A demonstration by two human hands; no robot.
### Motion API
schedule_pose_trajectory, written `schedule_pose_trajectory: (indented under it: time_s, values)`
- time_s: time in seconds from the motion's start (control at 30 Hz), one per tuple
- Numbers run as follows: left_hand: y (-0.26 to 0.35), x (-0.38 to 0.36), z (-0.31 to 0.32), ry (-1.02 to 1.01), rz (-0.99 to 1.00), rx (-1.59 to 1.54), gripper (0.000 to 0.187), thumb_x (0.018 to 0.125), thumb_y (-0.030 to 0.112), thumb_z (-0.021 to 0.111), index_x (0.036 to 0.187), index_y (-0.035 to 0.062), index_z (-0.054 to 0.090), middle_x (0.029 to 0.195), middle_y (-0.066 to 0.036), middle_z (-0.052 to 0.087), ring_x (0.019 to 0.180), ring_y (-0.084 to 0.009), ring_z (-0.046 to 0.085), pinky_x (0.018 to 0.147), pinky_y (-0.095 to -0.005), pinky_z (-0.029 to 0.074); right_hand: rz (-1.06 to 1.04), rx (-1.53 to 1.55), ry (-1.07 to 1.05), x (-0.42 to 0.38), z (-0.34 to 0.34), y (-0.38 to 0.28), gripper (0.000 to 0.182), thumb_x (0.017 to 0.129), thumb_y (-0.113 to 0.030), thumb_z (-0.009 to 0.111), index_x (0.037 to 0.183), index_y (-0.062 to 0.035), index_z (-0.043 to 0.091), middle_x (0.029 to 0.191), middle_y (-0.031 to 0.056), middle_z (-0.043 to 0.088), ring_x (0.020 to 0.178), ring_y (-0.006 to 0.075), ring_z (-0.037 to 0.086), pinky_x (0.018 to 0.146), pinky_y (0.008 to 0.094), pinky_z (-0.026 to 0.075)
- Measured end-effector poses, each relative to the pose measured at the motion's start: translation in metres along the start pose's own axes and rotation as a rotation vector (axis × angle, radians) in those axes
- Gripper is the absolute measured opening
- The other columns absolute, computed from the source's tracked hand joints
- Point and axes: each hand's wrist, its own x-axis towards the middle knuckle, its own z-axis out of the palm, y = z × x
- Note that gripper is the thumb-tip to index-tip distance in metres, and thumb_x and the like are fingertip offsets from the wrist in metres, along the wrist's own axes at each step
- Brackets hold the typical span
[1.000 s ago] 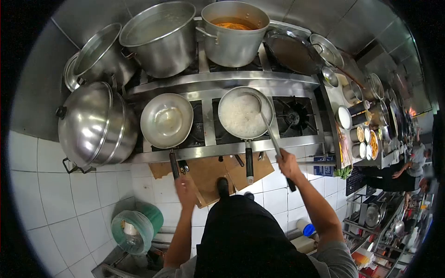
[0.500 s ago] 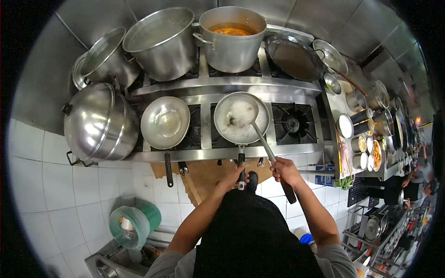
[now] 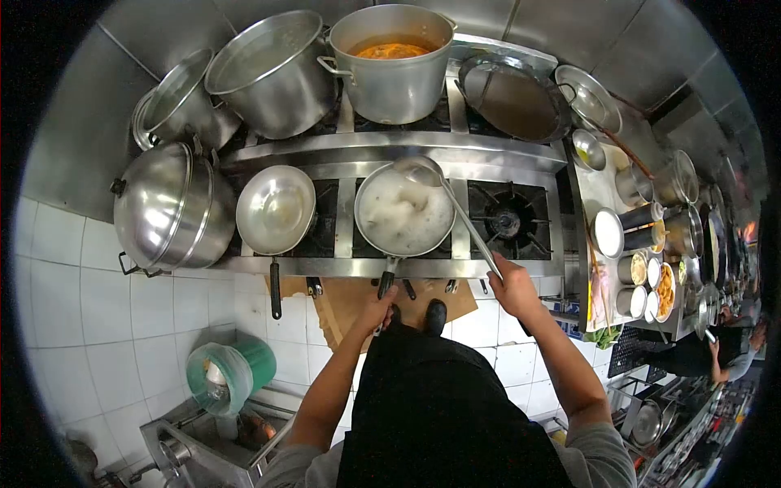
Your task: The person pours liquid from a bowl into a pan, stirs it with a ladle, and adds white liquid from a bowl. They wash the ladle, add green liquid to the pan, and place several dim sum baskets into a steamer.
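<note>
A frying pan [image 3: 373, 246] with foamy whitish liquid [image 3: 403, 213] sits on the front of the stove. My left hand [image 3: 377, 309] is wrapped round its black handle. In my right hand [image 3: 515, 286] is the long handle of a metal ladle [image 3: 420, 170]. The ladle's bowl rests at the pan's far rim, partly over the foam; whether it holds liquid I cannot make out. To the left, a second frying pan [image 3: 275, 210] stands on the neighbouring burner, its inside wet and shiny.
Behind stand a pot of orange-red liquid [image 3: 394, 50], a large steel pot [image 3: 272, 77] and a dark wok [image 3: 511, 102]. A domed steamer [image 3: 167, 207] is at left. An uncovered burner [image 3: 508, 220] lies right of my pan, beside a counter of ingredient containers [image 3: 608, 232].
The ladle's bowl has moved from inside the foam up to the pan's far rim. The foam covers more of the pan. My left hand and the pan handle have shifted left.
</note>
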Motion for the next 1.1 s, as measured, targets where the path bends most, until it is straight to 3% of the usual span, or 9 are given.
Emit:
schedule_pose_trajectory:
  time_s: [0.2, 0.33, 0.5, 0.7, 0.77, 0.83, 1.0, 1.07, 1.1]
  values:
    - [0.023, -0.015, -0.009, -0.031, -0.019, 0.012, 0.057, 0.090, 0.060, 0.057, 0.068, 0.0083, 0.047, 0.053, -0.004, 0.049, 0.039, -0.0154, 0.050, 0.037, -0.0310, 0.040, 0.308, 0.061, -0.154, -0.017, 0.025, -0.007, 0.040, 0.087, -0.011, 0.059, 0.123, 0.0040, 0.054, 0.084, 0.0312, 0.063, 0.080, 0.0473, 0.063, 0.072, 0.0480, 0.052]
    - [0.030, -0.016, -0.014, -0.069, -0.021, 0.067, 0.054, 0.092, 0.059, 0.055, 0.080, 0.0062, 0.051, 0.057, -0.005, 0.051, 0.042, -0.0169, 0.052, 0.038, -0.0316, 0.042, 0.758, 0.620, -0.278, -0.027, 0.030, -0.043, 0.036, 0.092, -0.015, 0.057, 0.123, 0.0033, 0.057, 0.065, 0.0115, 0.056, 0.057, 0.0154, 0.061, 0.050, 0.0345, 0.050]
    - [0.008, -0.001, -0.023, -0.111, -0.069, -0.095, 0.050, 0.096, 0.054, 0.051, 0.098, 0.0050, 0.054, 0.069, -0.008, 0.057, 0.050, -0.0189, 0.056, 0.045, -0.0309, 0.045, 0.545, 0.333, -0.119, -0.044, 0.025, -0.072, 0.037, 0.090, -0.011, 0.059, 0.124, 0.0053, 0.055, 0.073, 0.0202, 0.062, 0.061, 0.0260, 0.063, 0.057, 0.0367, 0.050]
    - [0.043, -0.053, -0.032, 0.302, 0.674, 0.443, 0.034, 0.098, 0.035, 0.057, 0.109, 0.0022, 0.056, 0.077, -0.006, 0.060, 0.066, -0.0152, 0.058, 0.061, -0.0282, 0.046, 0.401, 0.158, -0.016, -0.055, -0.012, -0.106, 0.051, 0.085, -0.001, 0.060, 0.134, 0.0039, 0.048, 0.105, 0.0287, 0.062, 0.093, 0.0452, 0.063, 0.077, 0.0449, 0.052]
    - [0.053, -0.074, -0.028, 0.012, 0.385, 0.459, 0.027, 0.096, 0.024, 0.059, 0.106, -0.0006, 0.059, 0.082, -0.007, 0.065, 0.080, -0.0135, 0.063, 0.072, -0.0271, 0.050, 0.288, 0.141, 0.110, -0.062, -0.007, -0.105, 0.050, 0.086, -0.002, 0.062, 0.133, 0.0039, 0.049, 0.092, 0.0250, 0.060, 0.079, 0.0401, 0.060, 0.071, 0.0424, 0.050]
    - [0.080, -0.105, -0.009, -0.133, 0.391, 0.398, 0.025, 0.095, 0.024, 0.061, 0.102, 0.0000, 0.061, 0.083, -0.007, 0.064, 0.079, -0.0118, 0.060, 0.070, -0.0274, 0.048, 0.135, 0.120, 0.245, -0.072, 0.013, -0.090, 0.051, 0.087, -0.002, 0.064, 0.135, 0.0033, 0.048, 0.081, 0.0213, 0.057, 0.066, 0.0356, 0.056, 0.065, 0.0410, 0.048]
    - [0.127, -0.143, 0.049, -0.545, 0.464, 0.403, 0.020, 0.094, 0.021, 0.062, 0.098, 0.0016, 0.062, 0.082, -0.005, 0.063, 0.075, -0.0105, 0.056, 0.067, -0.0257, 0.046, 0.133, 0.198, -0.003, -0.073, 0.045, -0.026, 0.049, 0.089, -0.008, 0.062, 0.133, 0.0048, 0.047, 0.098, 0.0267, 0.064, 0.073, 0.0359, 0.063, 0.073, 0.0400, 0.052]
    - [0.146, -0.146, 0.076, -0.660, 0.494, 0.592, 0.018, 0.094, 0.020, 0.062, 0.099, 0.0026, 0.062, 0.082, -0.002, 0.062, 0.074, -0.0096, 0.055, 0.067, -0.0243, 0.045, 0.098, 0.376, 0.048, -0.076, 0.055, -0.010, 0.047, 0.092, -0.012, 0.058, 0.135, 0.0016, 0.047, 0.087, 0.0194, 0.065, 0.063, 0.0256, 0.060, 0.062, 0.0378, 0.052]
    - [0.139, -0.135, 0.087, -0.714, 0.395, 0.521, 0.019, 0.095, 0.021, 0.061, 0.101, 0.0032, 0.062, 0.082, -0.002, 0.062, 0.075, -0.0089, 0.056, 0.068, -0.0238, 0.046, 0.393, 0.733, -0.101, -0.073, 0.037, -0.011, 0.045, 0.094, -0.013, 0.055, 0.136, -0.0002, 0.047, 0.084, 0.0142, 0.063, 0.060, 0.0200, 0.057, 0.055, 0.0346, 0.049]
